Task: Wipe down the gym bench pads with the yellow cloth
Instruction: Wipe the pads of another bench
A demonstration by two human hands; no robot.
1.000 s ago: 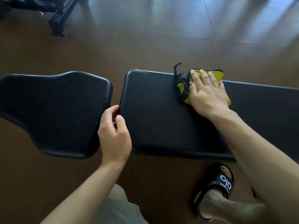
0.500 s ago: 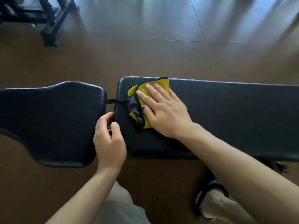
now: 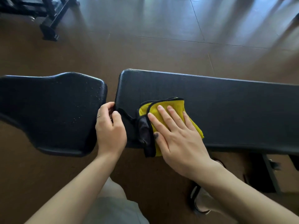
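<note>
1. Pressing flat on the yellow cloth (image 3: 163, 110), the right hand (image 3: 176, 136) is keeping a wide, straight-fingered grip.
2. The cloth is lying on the long pad (image 3: 226, 107) at its near edge, partly overhanging.
3. The left hand (image 3: 110, 130) is curling its grip around that pad's end, beside the seat pad (image 3: 53, 110).

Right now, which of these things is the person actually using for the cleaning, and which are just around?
In use:
- yellow cloth with black trim, pressed flat by the right hand
- long black padded bench pad, its end gripped by the left hand
- shorter black seat pad, speckled with droplets

Just around:
- black metal equipment frame
- black sandal
</note>
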